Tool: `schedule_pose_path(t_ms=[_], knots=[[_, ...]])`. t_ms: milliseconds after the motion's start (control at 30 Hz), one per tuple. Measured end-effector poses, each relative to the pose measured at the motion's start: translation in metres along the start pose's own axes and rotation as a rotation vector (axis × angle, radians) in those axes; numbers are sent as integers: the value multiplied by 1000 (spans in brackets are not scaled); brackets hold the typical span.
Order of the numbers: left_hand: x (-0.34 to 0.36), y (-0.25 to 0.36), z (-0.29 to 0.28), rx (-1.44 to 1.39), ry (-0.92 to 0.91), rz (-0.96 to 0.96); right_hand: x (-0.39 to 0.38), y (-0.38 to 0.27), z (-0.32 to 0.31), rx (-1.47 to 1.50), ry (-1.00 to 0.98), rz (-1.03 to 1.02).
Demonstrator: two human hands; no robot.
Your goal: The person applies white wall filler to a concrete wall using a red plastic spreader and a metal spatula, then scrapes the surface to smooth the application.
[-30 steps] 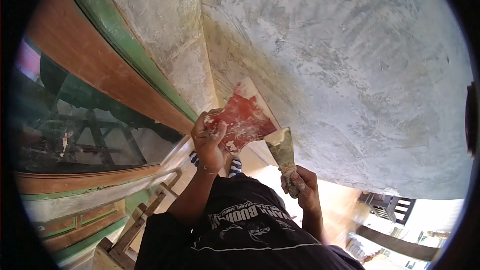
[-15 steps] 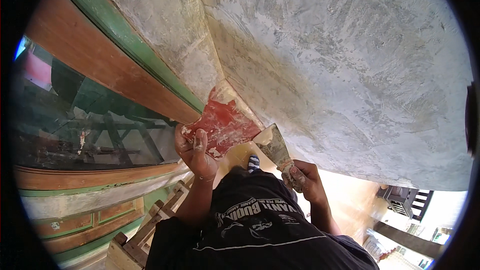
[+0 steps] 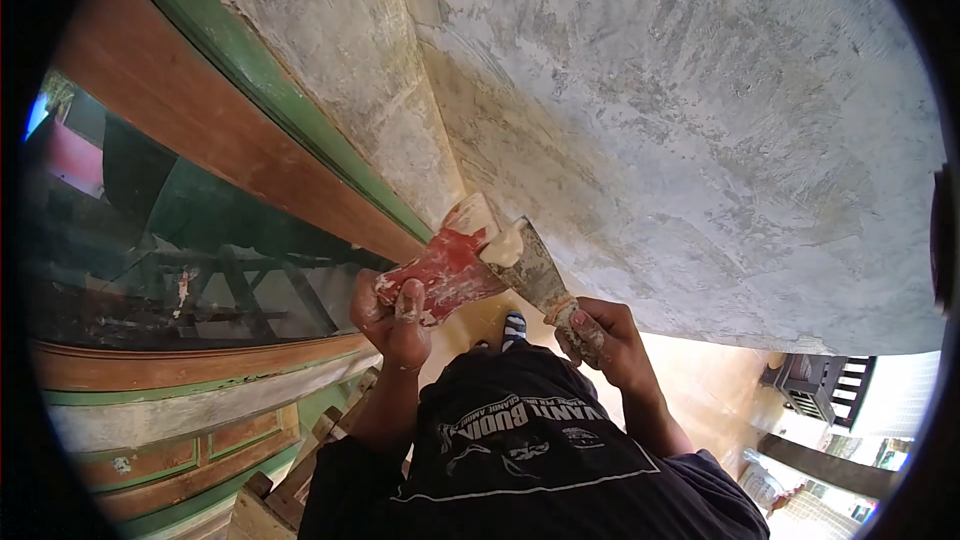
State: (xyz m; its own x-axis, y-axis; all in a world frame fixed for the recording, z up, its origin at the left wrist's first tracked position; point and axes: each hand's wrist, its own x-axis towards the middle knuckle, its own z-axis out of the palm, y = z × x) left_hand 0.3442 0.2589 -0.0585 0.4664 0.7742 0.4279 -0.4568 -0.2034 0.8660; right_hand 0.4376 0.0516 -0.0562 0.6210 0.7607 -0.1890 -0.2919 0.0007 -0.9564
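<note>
My left hand (image 3: 393,322) grips a red plastic spreader (image 3: 448,265), smeared with pale putty and whitish along its far end. In my right hand (image 3: 612,345) is the handle of a worn putty knife (image 3: 535,275), crusted with dried material. A lump of cream putty (image 3: 505,248) sits on the knife's tip, which lies over or against the spreader's right part. Both tools are in front of my body, just below where two plastered surfaces meet in a corner.
A grey, mottled plastered wall (image 3: 700,140) fills the upper right. At left are a green and brown wooden frame (image 3: 220,160) and dark glass (image 3: 150,240). Wooden rails (image 3: 280,500) stand at lower left. A dark slatted bench (image 3: 815,390) is at lower right, on tan flooring.
The knife has come up and leftward onto the spreader's middle and far part. The spreader has shifted and changed angle; my left hand has moved a little left and down since a second ago.
</note>
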Motion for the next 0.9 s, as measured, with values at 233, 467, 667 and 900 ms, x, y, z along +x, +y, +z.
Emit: schedule_pose_path(t_ms=[233,467,667,900], knots=[[-7,3,-26,121,-78,-7,-2,-14,14,-13,-24,35],[-11,11,-32,159,-257,-196,-1,-24,24,4,50,-27],[1,32,-31,-176,209,-224,-27,-4,40,-34,33,37],[-28,39,-43,43,-189,-163,-21,-11,58,-63,-17,33]])
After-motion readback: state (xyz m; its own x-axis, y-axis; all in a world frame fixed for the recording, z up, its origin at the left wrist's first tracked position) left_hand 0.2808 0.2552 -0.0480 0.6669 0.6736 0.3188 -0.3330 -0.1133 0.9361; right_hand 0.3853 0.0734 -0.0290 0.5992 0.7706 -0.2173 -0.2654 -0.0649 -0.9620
